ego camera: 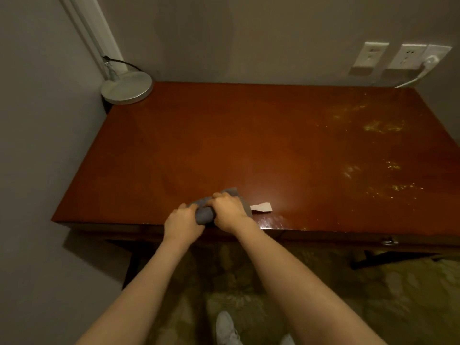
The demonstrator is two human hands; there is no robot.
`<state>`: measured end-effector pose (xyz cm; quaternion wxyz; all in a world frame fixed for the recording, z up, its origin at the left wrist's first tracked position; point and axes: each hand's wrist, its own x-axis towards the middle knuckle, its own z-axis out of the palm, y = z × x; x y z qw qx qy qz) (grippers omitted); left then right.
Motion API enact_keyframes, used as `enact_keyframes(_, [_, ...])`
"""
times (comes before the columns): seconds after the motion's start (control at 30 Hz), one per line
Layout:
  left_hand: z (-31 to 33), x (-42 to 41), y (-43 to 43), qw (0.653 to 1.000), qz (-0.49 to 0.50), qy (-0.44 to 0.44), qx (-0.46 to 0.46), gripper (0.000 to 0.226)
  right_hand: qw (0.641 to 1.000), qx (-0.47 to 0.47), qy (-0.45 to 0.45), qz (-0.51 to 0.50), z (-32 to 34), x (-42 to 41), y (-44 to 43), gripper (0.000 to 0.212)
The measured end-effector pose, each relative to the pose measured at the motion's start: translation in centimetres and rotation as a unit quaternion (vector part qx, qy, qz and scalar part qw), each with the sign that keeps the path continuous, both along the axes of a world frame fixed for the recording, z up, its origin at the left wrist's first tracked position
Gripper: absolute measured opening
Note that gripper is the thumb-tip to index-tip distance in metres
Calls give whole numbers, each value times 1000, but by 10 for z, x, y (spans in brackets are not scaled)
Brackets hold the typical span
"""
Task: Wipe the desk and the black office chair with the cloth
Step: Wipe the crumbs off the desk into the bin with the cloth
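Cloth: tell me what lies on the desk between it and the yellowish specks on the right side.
Only a small white strip right of the cloth, perhaps its own tag. Beyond it the desk is bare wood up to the specks. The lamp base sits off in the far left corner.

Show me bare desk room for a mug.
Bare: the desk middle, between the lamp base at back left and the specks on the right; also the front left corner. Crowded: the front edge, where left hand and right hand grip the cloth beside a white slip.
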<state>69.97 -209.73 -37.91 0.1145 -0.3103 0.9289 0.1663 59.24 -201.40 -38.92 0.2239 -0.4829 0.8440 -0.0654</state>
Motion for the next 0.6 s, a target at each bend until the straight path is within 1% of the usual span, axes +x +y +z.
enact_keyframes(0.13, [-2, -12, 39, 999, -5, 1, 34, 52, 1000, -24, 13, 4, 1, -13, 40, 40])
enact_keyframes(0.27, [-4, -31, 91, 999, -15, 6, 44, 52, 999, -35, 8, -22, 1, -31, 91, 39])
enact_keyframes(0.4, [-8, -61, 145, 996, -57, 10, 69, 56, 997, -27, 10, -66, 4, -55, 156, 37])
enact_keyframes(0.6, [-9, -118, 246, 985, -155, 0, 80, 48, 992, 16, 24, -126, 9, -99, 272, 42])
